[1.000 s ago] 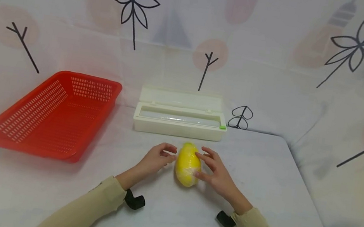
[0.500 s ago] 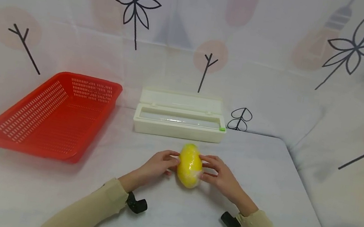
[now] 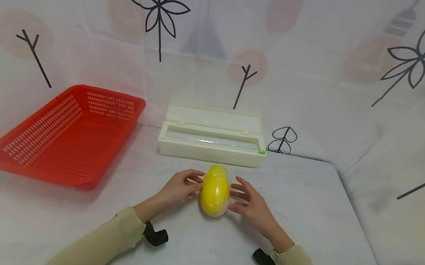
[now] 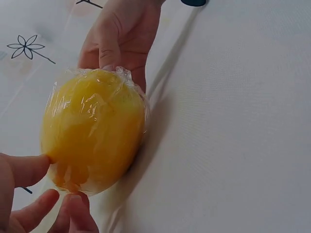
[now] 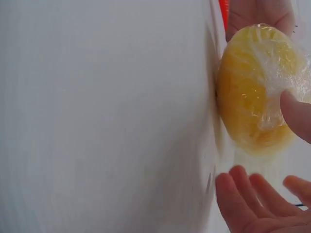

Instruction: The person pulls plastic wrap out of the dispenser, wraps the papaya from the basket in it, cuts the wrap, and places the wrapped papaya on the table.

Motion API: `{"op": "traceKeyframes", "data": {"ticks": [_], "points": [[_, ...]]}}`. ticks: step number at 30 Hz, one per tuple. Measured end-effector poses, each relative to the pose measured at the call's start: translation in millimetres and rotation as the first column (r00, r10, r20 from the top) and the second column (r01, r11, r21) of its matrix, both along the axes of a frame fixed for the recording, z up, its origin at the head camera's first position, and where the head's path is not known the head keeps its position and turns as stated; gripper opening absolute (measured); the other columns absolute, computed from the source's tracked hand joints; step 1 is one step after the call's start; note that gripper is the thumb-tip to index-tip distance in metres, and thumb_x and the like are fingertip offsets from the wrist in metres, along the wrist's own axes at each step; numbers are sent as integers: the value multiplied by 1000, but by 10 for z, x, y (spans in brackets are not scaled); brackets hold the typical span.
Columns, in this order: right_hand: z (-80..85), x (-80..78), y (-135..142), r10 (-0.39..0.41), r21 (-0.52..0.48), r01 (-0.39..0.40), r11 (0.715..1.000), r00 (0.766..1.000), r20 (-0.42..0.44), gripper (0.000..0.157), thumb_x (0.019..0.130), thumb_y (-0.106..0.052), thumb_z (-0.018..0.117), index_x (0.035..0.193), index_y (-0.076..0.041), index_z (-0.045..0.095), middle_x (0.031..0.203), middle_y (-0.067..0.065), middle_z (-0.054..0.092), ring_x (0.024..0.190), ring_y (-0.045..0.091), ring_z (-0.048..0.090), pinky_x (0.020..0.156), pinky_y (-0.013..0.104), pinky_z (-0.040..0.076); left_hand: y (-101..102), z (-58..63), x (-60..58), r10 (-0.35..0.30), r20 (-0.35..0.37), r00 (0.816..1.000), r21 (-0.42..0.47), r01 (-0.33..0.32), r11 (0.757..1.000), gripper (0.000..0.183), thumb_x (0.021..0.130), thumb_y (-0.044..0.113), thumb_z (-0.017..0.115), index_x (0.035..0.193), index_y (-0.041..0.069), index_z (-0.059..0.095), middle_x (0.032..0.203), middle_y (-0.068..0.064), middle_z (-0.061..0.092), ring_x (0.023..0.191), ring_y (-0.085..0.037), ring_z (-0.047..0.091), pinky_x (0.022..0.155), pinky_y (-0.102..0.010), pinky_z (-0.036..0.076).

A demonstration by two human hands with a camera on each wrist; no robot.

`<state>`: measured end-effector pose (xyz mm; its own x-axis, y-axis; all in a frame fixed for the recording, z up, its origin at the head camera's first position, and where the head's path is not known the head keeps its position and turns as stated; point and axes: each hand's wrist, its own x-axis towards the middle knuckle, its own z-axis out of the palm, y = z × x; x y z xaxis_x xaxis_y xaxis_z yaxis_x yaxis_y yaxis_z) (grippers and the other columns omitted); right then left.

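A yellow oval fruit-like thing (image 3: 215,191) wrapped in cling film rests on the table between the two hands; its exact kind cannot be told. My left hand (image 3: 178,188) is at its left side, with the thumb and fingertips touching the film in the left wrist view, where the yellow thing (image 4: 95,131) fills the middle. On the other side, my right hand (image 3: 254,206) has loosely spread fingers. In the right wrist view its thumb touches the crumpled film on the yellow thing (image 5: 252,92), while the other fingers stand apart from it.
Behind the hands lies a white cling film dispenser (image 3: 211,154), lid raised, with a roll (image 3: 211,141) inside and a green slider (image 3: 262,152) at its right end. A red perforated basket (image 3: 70,143) stands at the left. A patterned cloth backdrop (image 3: 203,81) rises behind the white table (image 3: 202,259).
The yellow wrapped thing turned slightly and shifted right, then back left, between my hands. The patch of bunched film has moved toward its right side. My right fingers have drawn off it.
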<state>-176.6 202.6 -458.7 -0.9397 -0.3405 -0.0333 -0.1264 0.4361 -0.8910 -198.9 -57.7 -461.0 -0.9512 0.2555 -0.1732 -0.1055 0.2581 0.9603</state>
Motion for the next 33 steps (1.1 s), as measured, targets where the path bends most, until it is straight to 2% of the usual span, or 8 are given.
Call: {"op": "traceKeyframes", "data": {"ticks": [5,9,13,16,19,22,27,33], "points": [[34,-7,25,10,56,1,998,978,-207,80,80,-5,82,150,-14,43,150,15,42,126,36,53,99,51,48,32,-17,5,-30,30,999,-4,30,1000,48,95,31,69,134,7,56,119,-10,61,96,-20,63,77,-31,56],[42,-2,29,80,99,-56,994,961,-264,69,81,-3,81,144,-13,52,149,12,46,124,33,55,96,49,50,62,10,15,-20,20,1000,0,20,1000,52,93,35,71,135,8,56,121,-10,61,98,-20,65,76,-31,58],[23,7,33,108,117,-85,989,973,-205,70,84,-1,78,146,-14,49,147,11,49,124,33,55,97,47,51,56,52,24,6,10,1000,-10,-6,1000,51,92,35,72,134,10,58,121,-8,62,98,-21,65,77,-32,58],[14,5,49,109,107,-94,990,983,-145,63,89,1,70,146,-13,48,146,10,50,127,32,54,99,47,49,37,44,23,0,-8,1000,9,0,1000,41,94,27,71,130,10,62,122,-6,62,98,-21,63,80,-33,58],[14,-7,63,99,61,-94,994,992,-76,50,96,-5,62,144,-8,49,144,12,53,128,31,54,101,46,48,10,25,25,-18,-62,998,27,19,999,33,95,16,68,127,10,66,123,-5,63,101,-22,61,83,-34,57],[21,-19,55,48,-19,-48,999,999,17,42,100,-19,61,138,-4,52,140,15,56,124,31,57,98,43,50,-13,17,26,-36,-118,992,17,38,999,32,93,10,70,125,11,68,124,-3,64,105,-23,58,82,-34,55],[37,-26,31,-10,-94,20,995,994,109,56,95,-28,70,140,-4,48,140,22,54,124,34,57,93,38,54,-6,25,20,-59,-97,994,-28,57,998,41,89,18,76,128,17,65,126,-1,62,109,-24,58,75,-35,57],[-27,-29,60,37,-129,-22,991,993,109,66,96,-18,68,154,-15,38,145,25,47,129,40,51,92,39,53,14,2,12,-107,-36,994,-31,106,994,52,91,28,74,139,18,55,131,-7,59,114,-26,62,80,-35,57]]}}
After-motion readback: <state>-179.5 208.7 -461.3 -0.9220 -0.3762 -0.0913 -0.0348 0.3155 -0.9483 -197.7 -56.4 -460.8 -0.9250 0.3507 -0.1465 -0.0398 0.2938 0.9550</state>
